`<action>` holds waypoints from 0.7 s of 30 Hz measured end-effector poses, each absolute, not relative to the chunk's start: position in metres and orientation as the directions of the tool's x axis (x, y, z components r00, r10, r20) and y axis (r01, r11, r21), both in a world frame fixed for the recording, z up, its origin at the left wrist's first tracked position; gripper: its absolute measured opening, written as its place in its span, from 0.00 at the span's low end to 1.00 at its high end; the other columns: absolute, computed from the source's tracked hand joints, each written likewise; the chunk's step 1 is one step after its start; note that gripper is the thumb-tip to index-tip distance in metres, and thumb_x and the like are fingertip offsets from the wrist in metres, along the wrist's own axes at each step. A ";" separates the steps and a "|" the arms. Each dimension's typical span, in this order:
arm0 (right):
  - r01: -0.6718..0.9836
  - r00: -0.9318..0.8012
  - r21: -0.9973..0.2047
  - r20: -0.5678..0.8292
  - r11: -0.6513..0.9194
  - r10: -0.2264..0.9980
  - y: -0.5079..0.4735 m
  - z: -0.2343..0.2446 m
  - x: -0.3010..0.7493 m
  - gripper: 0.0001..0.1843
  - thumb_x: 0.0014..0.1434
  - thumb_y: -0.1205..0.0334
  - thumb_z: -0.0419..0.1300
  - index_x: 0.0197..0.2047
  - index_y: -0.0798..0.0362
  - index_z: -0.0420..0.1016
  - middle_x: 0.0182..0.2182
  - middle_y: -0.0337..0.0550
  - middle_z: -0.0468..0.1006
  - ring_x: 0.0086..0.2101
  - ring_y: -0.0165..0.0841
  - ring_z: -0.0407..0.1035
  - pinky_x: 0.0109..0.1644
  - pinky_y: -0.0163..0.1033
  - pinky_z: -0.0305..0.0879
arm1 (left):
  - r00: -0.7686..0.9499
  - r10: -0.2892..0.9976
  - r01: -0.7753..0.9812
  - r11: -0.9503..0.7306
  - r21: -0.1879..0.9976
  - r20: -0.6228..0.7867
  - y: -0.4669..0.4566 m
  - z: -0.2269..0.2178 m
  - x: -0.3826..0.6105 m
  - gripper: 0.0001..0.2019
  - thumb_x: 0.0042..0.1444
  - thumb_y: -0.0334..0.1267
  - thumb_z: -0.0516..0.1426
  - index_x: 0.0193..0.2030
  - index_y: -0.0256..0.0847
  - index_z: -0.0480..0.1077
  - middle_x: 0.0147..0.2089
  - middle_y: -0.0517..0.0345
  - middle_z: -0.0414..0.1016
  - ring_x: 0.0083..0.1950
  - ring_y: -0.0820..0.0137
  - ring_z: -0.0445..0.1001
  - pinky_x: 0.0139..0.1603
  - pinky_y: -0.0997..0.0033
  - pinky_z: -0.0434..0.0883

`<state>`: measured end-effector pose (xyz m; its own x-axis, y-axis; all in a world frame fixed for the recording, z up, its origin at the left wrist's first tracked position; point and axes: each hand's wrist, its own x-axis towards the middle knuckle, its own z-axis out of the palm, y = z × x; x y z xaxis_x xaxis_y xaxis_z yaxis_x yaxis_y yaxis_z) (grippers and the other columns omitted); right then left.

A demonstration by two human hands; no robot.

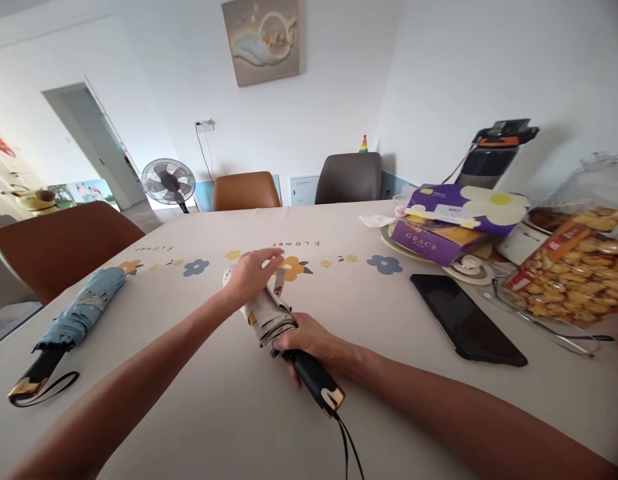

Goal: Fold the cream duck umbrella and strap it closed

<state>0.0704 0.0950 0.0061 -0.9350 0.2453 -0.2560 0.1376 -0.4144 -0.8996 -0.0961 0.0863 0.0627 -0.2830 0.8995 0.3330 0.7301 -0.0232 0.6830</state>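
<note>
A folded cream umbrella point(269, 319) lies aslant over the table in front of me, with its black, gold-tipped handle point(316, 381) toward me and a black wrist cord hanging from it. My right hand point(311, 341) grips it where the gathered cloth meets the handle. Around the far end of the cloth my left hand point(249, 275) is closed, its thumb and fingers partly hiding the fabric. A loose closing strap point(279, 281) sticks up beside the left hand. Farther left rests a blue folded umbrella point(86, 308), also with a black and gold handle, untouched.
On the right lie a black phone point(466, 319), eyeglasses point(543, 327), a purple tissue pack point(463, 205) on a purple box point(433, 241), and a clear container of snacks point(583, 267). A dark bottle point(491, 160) stands behind. Chairs surround the flower-printed table point(339, 293).
</note>
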 end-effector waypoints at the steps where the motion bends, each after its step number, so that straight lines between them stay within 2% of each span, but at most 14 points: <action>1: 0.101 -0.930 -0.899 -0.238 -0.426 0.280 0.095 0.006 0.071 0.07 0.45 0.64 0.58 0.30 0.54 0.65 0.17 0.34 0.68 0.13 0.29 0.62 0.16 0.36 0.63 | -0.334 0.867 0.710 -0.027 0.704 0.370 0.088 0.064 -0.099 0.15 0.56 0.45 0.51 0.45 0.43 0.72 0.49 0.55 0.75 0.50 0.65 0.70 0.53 0.65 0.63; 3: 0.029 -0.909 -0.898 -0.207 -0.439 0.363 0.094 0.005 0.071 0.07 0.45 0.64 0.58 0.29 0.54 0.64 0.17 0.34 0.67 0.13 0.29 0.62 0.15 0.37 0.63 | -0.444 0.773 0.669 -0.050 0.741 0.453 0.085 0.064 -0.106 0.16 0.56 0.44 0.51 0.48 0.41 0.69 0.50 0.53 0.74 0.51 0.66 0.70 0.52 0.65 0.64; 5: -0.028 -0.881 -0.896 -0.187 -0.443 0.435 0.093 0.005 0.070 0.07 0.45 0.64 0.59 0.28 0.53 0.63 0.16 0.33 0.66 0.13 0.29 0.63 0.15 0.37 0.63 | -0.551 0.686 0.626 -0.037 0.779 0.475 0.072 0.061 -0.112 0.15 0.54 0.43 0.53 0.46 0.40 0.69 0.46 0.53 0.75 0.47 0.67 0.71 0.49 0.67 0.65; 7: -0.071 -0.857 -0.891 -0.176 -0.449 0.484 0.093 0.006 0.069 0.07 0.46 0.63 0.59 0.27 0.53 0.63 0.15 0.33 0.65 0.14 0.30 0.63 0.16 0.37 0.64 | -0.651 0.652 0.569 0.080 0.818 0.388 0.052 0.055 -0.111 0.12 0.52 0.44 0.55 0.40 0.40 0.69 0.38 0.56 0.74 0.38 0.69 0.72 0.41 0.69 0.66; 9: -0.118 -0.839 -0.886 -0.153 -0.449 0.523 0.093 0.007 0.069 0.08 0.47 0.62 0.60 0.28 0.54 0.64 0.17 0.34 0.66 0.15 0.30 0.64 0.17 0.37 0.65 | -0.634 0.744 0.502 0.187 0.844 0.213 0.029 0.047 -0.102 0.10 0.54 0.45 0.53 0.32 0.40 0.68 0.26 0.61 0.70 0.29 0.72 0.67 0.32 0.72 0.64; 12: -0.214 -0.810 -0.882 -0.080 -0.419 0.581 0.094 0.005 0.067 0.09 0.51 0.59 0.60 0.31 0.56 0.68 0.22 0.38 0.70 0.20 0.30 0.67 0.25 0.39 0.68 | -0.447 0.886 0.335 0.293 0.895 -0.122 -0.001 0.037 -0.080 0.17 0.55 0.49 0.52 0.23 0.38 0.64 0.20 0.61 0.64 0.24 0.74 0.64 0.29 0.73 0.63; 15: -0.282 -0.757 -0.862 -0.070 -0.421 0.650 0.095 0.002 0.064 0.13 0.52 0.56 0.61 0.35 0.58 0.71 0.27 0.42 0.73 0.27 0.32 0.70 0.35 0.40 0.69 | -0.110 0.925 0.023 0.368 0.929 -0.364 -0.016 0.032 -0.058 0.20 0.57 0.52 0.50 0.31 0.35 0.69 0.30 0.53 0.71 0.33 0.68 0.70 0.34 0.67 0.69; 18: -0.373 -0.675 -0.818 -0.086 -0.439 0.733 0.096 -0.001 0.060 0.17 0.49 0.55 0.65 0.39 0.57 0.71 0.36 0.46 0.75 0.36 0.34 0.71 0.42 0.41 0.67 | 0.101 0.905 -0.220 0.425 0.878 -0.412 -0.015 0.029 -0.043 0.19 0.58 0.49 0.51 0.41 0.33 0.68 0.40 0.47 0.73 0.40 0.66 0.72 0.44 0.62 0.71; 20: -0.384 -0.659 -0.797 -0.118 -0.467 0.743 0.097 -0.002 0.059 0.19 0.49 0.54 0.65 0.42 0.55 0.71 0.38 0.46 0.75 0.38 0.35 0.70 0.43 0.42 0.67 | 0.102 0.909 -0.337 0.414 0.845 -0.405 -0.008 0.028 -0.037 0.16 0.57 0.45 0.54 0.42 0.33 0.68 0.40 0.49 0.72 0.38 0.68 0.73 0.46 0.62 0.71; 21: -0.366 -0.675 -0.793 -0.134 -0.487 0.726 0.098 -0.001 0.060 0.20 0.50 0.52 0.65 0.42 0.55 0.70 0.38 0.46 0.75 0.38 0.35 0.70 0.42 0.42 0.67 | 0.084 0.915 -0.381 0.395 0.836 -0.394 -0.004 0.027 -0.035 0.14 0.56 0.43 0.56 0.42 0.33 0.67 0.38 0.51 0.71 0.37 0.69 0.73 0.44 0.64 0.72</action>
